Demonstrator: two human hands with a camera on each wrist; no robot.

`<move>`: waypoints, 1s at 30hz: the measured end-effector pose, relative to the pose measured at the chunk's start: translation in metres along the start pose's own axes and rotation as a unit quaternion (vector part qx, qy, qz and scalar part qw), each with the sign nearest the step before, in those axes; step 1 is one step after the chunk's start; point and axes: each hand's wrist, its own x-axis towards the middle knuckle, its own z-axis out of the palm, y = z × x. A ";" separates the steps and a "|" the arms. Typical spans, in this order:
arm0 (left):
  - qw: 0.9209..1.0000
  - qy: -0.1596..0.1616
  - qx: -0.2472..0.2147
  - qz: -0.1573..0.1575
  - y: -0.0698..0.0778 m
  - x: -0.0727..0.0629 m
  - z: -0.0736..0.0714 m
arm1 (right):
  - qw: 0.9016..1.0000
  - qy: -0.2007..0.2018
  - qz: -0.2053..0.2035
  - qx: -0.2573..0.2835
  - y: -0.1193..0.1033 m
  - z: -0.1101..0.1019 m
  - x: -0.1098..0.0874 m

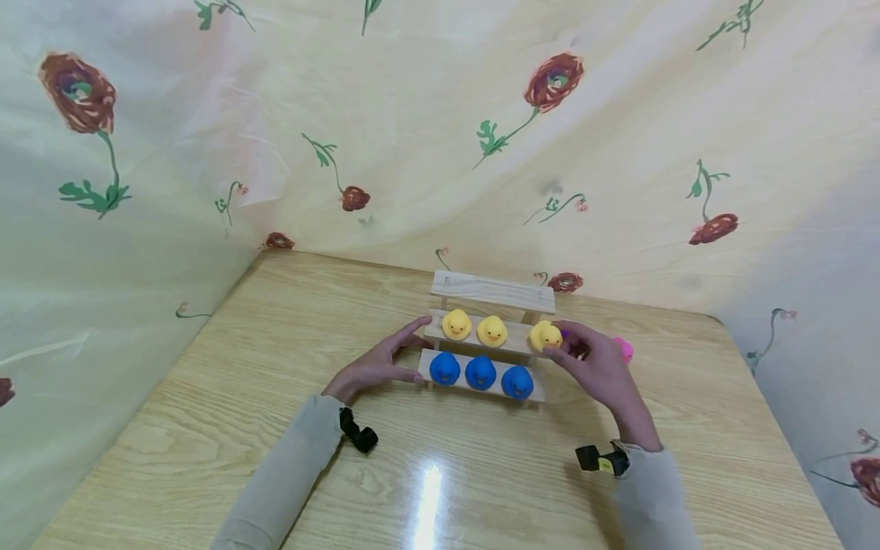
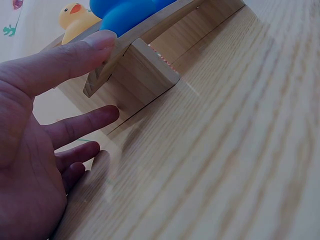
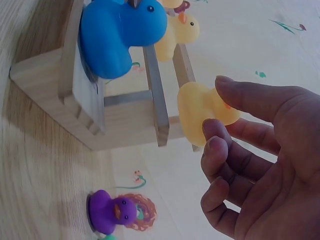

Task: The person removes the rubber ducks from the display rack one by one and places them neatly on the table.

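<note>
A wooden three-step shelf (image 1: 491, 285) stands on the table. Three blue rubber ducks (image 1: 480, 373) line its lowest step. On the middle step sit two yellow rubber ducks (image 1: 492, 331), and a third yellow duck (image 3: 197, 112) is at that step's right end, pinched between the thumb and fingers of my right hand (image 1: 596, 362). Whether this duck rests on the wood I cannot tell. My left hand (image 1: 376, 365) is at the shelf's left end, fingers spread, its thumb (image 2: 75, 62) against the edge of the lowest step.
Right of the shelf, a purple duck (image 3: 106, 212) stands on the table (image 1: 275, 328), and a pink thing (image 1: 624, 349) shows partly behind my right hand. The top step bears nothing visible. A flowered cloth (image 1: 412, 114) hangs behind the table.
</note>
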 end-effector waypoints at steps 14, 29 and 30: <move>1.000 0.000 -0.002 0.003 -0.001 -0.001 0.001 | 0.998 0.043 -0.005 -0.036 0.015 -0.015 -0.015; 1.000 0.001 0.006 0.003 -0.001 -0.002 0.000 | 0.997 0.018 0.054 -0.044 0.038 -0.013 -0.022; 1.000 0.000 0.006 0.004 -0.001 -0.002 0.000 | 0.997 0.016 0.057 -0.044 0.040 -0.011 -0.022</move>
